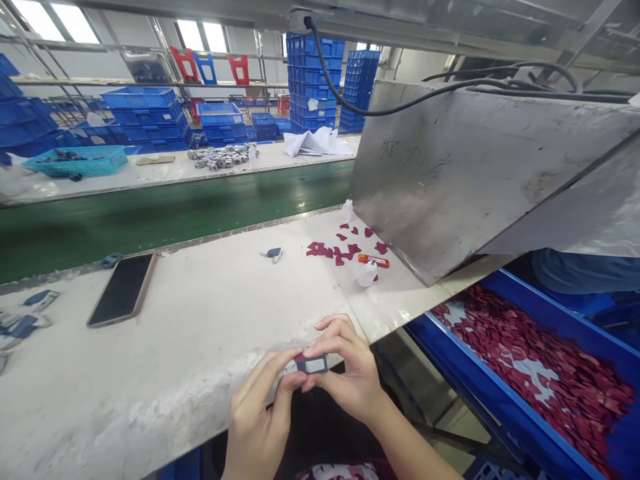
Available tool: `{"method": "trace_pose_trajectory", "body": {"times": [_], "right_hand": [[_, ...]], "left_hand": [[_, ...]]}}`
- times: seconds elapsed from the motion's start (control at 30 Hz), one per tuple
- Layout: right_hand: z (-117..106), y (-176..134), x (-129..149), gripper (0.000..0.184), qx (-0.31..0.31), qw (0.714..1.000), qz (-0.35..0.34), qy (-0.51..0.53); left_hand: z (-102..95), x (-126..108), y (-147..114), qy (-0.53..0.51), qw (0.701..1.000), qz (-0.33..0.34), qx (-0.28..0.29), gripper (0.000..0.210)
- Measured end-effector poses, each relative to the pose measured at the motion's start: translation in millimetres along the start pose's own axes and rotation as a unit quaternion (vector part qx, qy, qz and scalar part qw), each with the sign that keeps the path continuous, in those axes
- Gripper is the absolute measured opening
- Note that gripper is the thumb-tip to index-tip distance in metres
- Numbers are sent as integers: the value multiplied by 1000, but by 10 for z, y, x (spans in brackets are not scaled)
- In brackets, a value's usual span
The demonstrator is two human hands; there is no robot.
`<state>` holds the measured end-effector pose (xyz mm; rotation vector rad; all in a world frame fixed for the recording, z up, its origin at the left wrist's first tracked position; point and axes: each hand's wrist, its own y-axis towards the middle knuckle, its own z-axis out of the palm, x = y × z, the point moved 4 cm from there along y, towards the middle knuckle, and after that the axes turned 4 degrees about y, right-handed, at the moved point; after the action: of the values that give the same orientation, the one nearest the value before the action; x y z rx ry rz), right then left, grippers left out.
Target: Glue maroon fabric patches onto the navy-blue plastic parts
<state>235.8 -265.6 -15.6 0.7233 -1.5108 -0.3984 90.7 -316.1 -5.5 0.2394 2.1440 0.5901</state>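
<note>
Both my hands meet over the front edge of the white worktop (200, 320), gripping one small grey and dark blue plastic part (316, 365). My left hand (263, 400) pinches its left end between thumb and fingers. On the other end, the thumb and fingers of my right hand (350, 373) are closed. A bit of dark red shows between the fingertips at its upper side; my fingers cover much of the part. Beyond my hands, several dark red pieces (345, 253) lie scattered, and a similar blue and grey part (273, 253) rests alone on the worktop.
A phone (123, 290) lies at left, beside more blue and grey parts (25, 323). A red-orange stick-like object (373, 261) is near a metal box (435, 167). At right stands a blue bin (500, 393) of dark red pieces. A green belt (175, 207) runs behind.
</note>
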Motion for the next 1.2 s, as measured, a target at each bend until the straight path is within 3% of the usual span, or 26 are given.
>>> {"method": "trace_pose_trajectory", "body": {"times": [0.1, 0.17, 0.33, 0.47, 0.6, 0.67, 0.77, 0.9, 1.03, 1.2], "right_hand": [[-28, -17, -54, 54, -10, 999, 35, 19], [-38, -10, -64, 59, 1, 999, 35, 28], [-47, 35, -21, 28, 30, 999, -10, 13], [-32, 20, -22, 17, 69, 998, -8, -4], [-27, -26, 13, 13, 54, 996, -53, -44], [-26, -41, 35, 10, 32, 994, -81, -60], [-42, -47, 35, 15, 1, 992, -100, -71], [-113, -52, -46, 55, -23, 995, -63, -75], [-162, -90, -91, 60, -26, 994, -59, -86], [-211, -107, -86, 59, 17, 987, -80, -138]], "left_hand": [[2, 0, -15, -5, 1000, 4, 4, 20], [4, -5, -22, -3, 1000, 10, 2, 20], [12, -42, -8, 5, 1000, 31, -2, 18], [21, -37, -6, -10, 999, 25, 17, 21], [25, -5, -12, -38, 999, -3, 26, 21], [48, 18, -13, -74, 996, -41, 31, 19], [100, 75, -28, -156, 975, -160, 6, 15], [197, 110, -69, -240, 923, -299, -35, 20], [291, 91, -66, -293, 881, -369, -41, 35], [438, 99, -10, -362, 843, -397, -17, 39]]}}
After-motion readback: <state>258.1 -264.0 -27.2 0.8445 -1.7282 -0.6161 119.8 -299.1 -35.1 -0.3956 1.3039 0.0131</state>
